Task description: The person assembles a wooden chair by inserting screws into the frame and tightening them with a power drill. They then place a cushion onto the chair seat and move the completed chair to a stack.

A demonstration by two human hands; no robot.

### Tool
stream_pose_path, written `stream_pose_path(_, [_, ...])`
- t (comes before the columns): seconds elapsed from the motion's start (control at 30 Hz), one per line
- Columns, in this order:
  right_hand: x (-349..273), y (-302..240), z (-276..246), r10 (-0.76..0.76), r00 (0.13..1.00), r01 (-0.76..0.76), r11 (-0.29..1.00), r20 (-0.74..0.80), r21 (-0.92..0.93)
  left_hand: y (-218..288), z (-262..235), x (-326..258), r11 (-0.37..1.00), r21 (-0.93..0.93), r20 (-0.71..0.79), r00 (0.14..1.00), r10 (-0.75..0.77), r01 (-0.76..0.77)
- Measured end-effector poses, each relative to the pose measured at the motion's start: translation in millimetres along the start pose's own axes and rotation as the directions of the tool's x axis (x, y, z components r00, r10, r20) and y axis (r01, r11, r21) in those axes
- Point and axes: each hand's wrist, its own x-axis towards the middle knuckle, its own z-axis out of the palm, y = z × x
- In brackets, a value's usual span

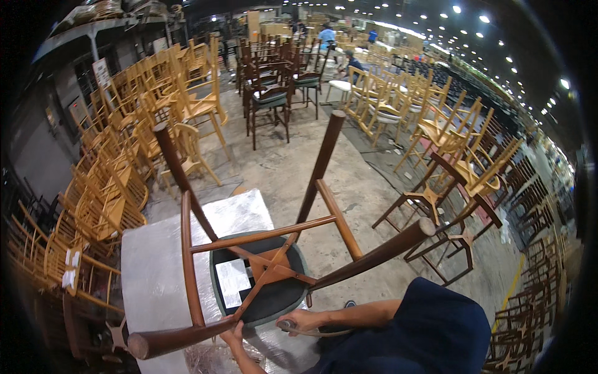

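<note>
The person's dark blue sleeve is filling the lower edge, with the right hand reaching out from it to the rim of an upturned chair. This hand is closing on the edge of the dark green seat, beside a thin strap or cord; how tightly, I cannot tell. The left hand is wrapping round the chair's near leg at its seat end. The chair is lying seat-down on a plastic-wrapped table, its four dark legs pointing up and out, cross braces showing. Judging by this, the underside is being worked on, and any further handling calls for a steady grip on the frame. No containers are showing. Left of the chair, pale yellow chairs are standing stacked; beyond it, more dark chairs.
</note>
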Motion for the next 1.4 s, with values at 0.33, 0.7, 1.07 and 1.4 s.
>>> stream_pose_path(0.33, [2.0,15.5,9.9,-0.102,0.992,0.099,0.994,-0.069,-0.052,-12.4,5.5,-3.2,0.959,0.261,-0.026,0.992,0.120,-0.109])
stream_pose_path(0.7, [3.6,47.7,17.3,-0.063,0.993,0.041,0.977,-0.098,-0.209,-33.8,22.9,10.2,0.836,0.471,0.123,0.959,0.256,-0.283])
stream_pose_path(1.07, [60.6,-58.1,-33.6,-0.083,0.833,0.246,0.941,-0.547,0.231,-82.6,-15.7,1.8,0.913,0.374,-0.039,0.981,0.191,-0.163])
stream_pose_path(1.4, [129.0,-83.4,-37.3,0.055,0.880,0.169,0.892,-0.471,0.419,-95.6,-11.8,4.6,0.958,0.284,-0.087,0.996,-0.015,0.039])
